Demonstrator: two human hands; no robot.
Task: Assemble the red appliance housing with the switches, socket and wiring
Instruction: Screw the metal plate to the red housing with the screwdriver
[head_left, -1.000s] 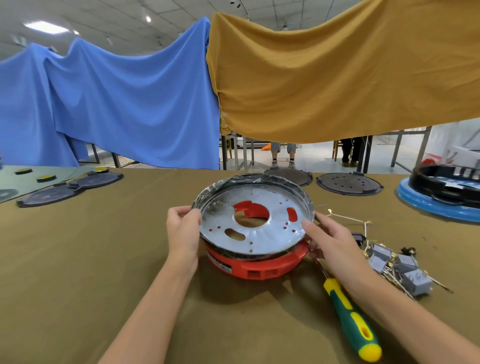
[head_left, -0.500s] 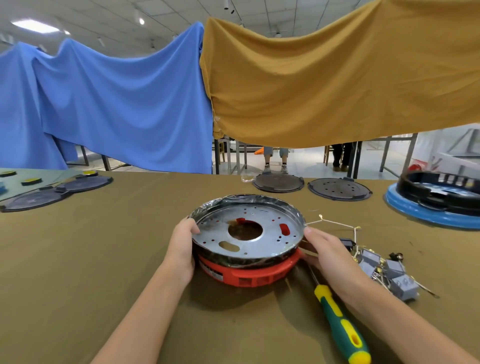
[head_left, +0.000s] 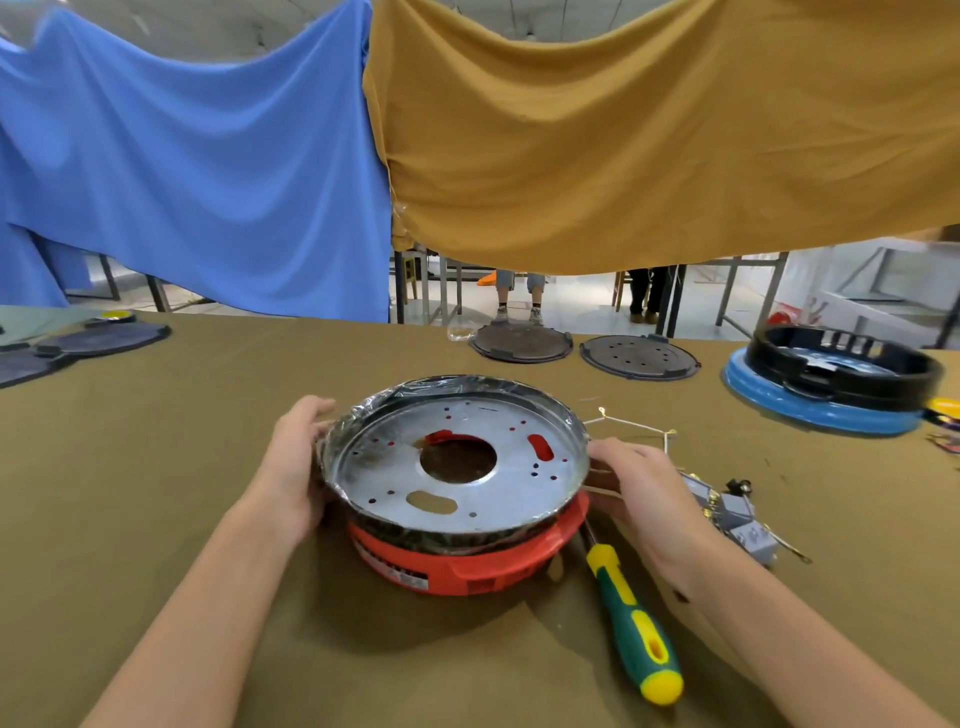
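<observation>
Hands — left hand (head_left: 296, 462), right hand (head_left: 641, 486) — grip metal plate (head_left: 457, 470) on red housing (head_left: 467, 564).

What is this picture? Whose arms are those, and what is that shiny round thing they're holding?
The camera sits on a person's head, so you see their own arms reaching forward. The left hand and right hand hold the two sides of a shiny metal plate full of holes. It sits on a red housing, part of a kitchen machine being built. On the brown table lie a green and yellow screwdriver, some grey switches with wires, two dark round lids, and a blue and black ring.
</observation>
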